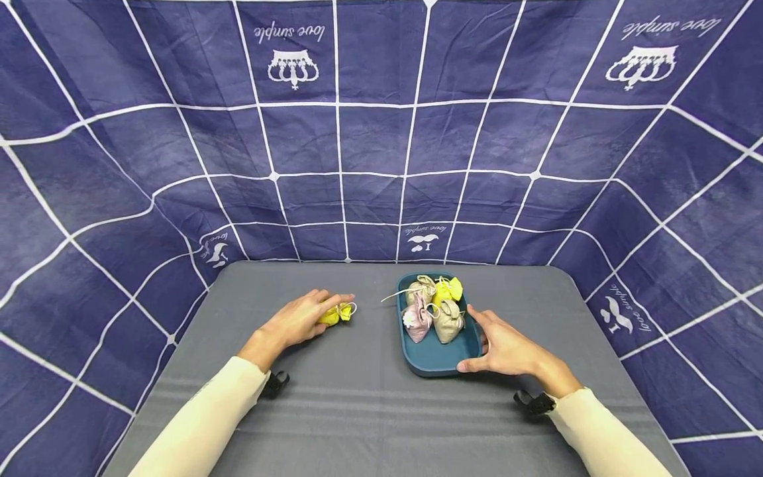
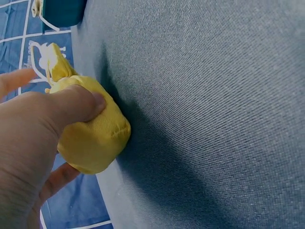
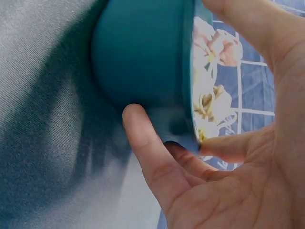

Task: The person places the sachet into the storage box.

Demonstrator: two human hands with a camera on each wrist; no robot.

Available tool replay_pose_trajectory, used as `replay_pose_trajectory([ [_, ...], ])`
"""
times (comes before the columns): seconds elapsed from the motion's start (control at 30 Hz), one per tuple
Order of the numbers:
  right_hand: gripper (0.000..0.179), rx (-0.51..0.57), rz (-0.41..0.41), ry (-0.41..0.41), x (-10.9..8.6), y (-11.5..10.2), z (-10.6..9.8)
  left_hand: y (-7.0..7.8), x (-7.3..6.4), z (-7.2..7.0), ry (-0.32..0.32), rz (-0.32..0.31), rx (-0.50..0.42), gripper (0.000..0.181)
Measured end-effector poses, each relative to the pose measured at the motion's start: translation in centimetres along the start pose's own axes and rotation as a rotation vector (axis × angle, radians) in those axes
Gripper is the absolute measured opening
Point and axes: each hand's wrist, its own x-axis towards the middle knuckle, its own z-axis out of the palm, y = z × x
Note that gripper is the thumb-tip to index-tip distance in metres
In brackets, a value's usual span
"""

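Note:
My left hand (image 1: 300,320) grips a small yellow drawstring pouch (image 2: 97,138) at the left of the grey table, thumb pressed on its side. The pouch's tied neck and white cord point toward the right in the head view. My right hand (image 1: 510,349) holds the right side of a blue-green box (image 1: 438,364), thumb at its near corner and fingers spread along the wall and rim. Inside lie a beige pouch (image 1: 448,322), a pink pouch (image 1: 416,319), another yellow pouch (image 1: 443,293) and a second beige pouch (image 1: 422,287) at the back.
The grey table (image 1: 357,417) extends on both sides of the box. Blue cloth (image 1: 369,139) with white lines hangs behind it and along both sides. One white cord (image 1: 393,295) trails over the box's left rim.

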Motion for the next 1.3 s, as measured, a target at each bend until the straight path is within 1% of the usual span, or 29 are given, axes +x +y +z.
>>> replay_pose_trajectory([
  [0.07, 0.136, 0.019, -0.001, 0.001, -0.1, 0.1, -0.2, 0.2, 0.0, -0.1, 0.006, -0.005, -0.014, 0.099],
  [0.17, 0.136, 0.032, -0.001, -0.004, -0.2, 0.2, -0.4, 0.5, 0.0, -0.1, 0.021, 0.002, -0.017, 0.102],
  [0.23, 0.136, 0.028, -0.004, -0.007, -0.1, 0.2, -0.5, 0.8, 0.1, -0.2, 0.035, 0.019, -0.017, 0.097],
  [0.4, 0.136, 0.011, -0.009, -0.008, -0.1, 0.2, -0.6, 1.4, 0.1, -0.4, 0.085, 0.065, -0.015, 0.077],
  [0.57, 0.136, 0.005, -0.012, -0.015, -0.1, 0.2, -0.6, 2.1, 0.3, -0.7, 0.118, 0.075, -0.032, 0.063],
  [0.63, 0.136, 0.006, -0.013, -0.019, -0.1, 0.2, -0.6, 2.5, 0.4, -0.9, 0.142, 0.077, -0.042, 0.06],
  [0.97, 0.136, 0.001, -0.015, -0.024, 0.1, 0.1, -0.6, 4.6, 1.3, -1.7, 0.288, 0.131, -0.057, 0.054],
  [1.1, 0.137, 0.007, -0.01, -0.026, 0.1, 0.1, -0.6, 5.5, 1.7, -1.9, 0.35, 0.147, -0.075, 0.05],
  [1.2, 0.138, 0.013, -0.006, -0.029, 0.1, 0.1, -0.6, 6.1, 1.9, -1.9, 0.379, 0.146, -0.096, 0.046],
  [1.3, 0.138, 0.017, -0.006, -0.031, 0.1, 0.1, -0.6, 6.7, 2.1, -1.9, 0.387, 0.139, -0.112, 0.047],
])
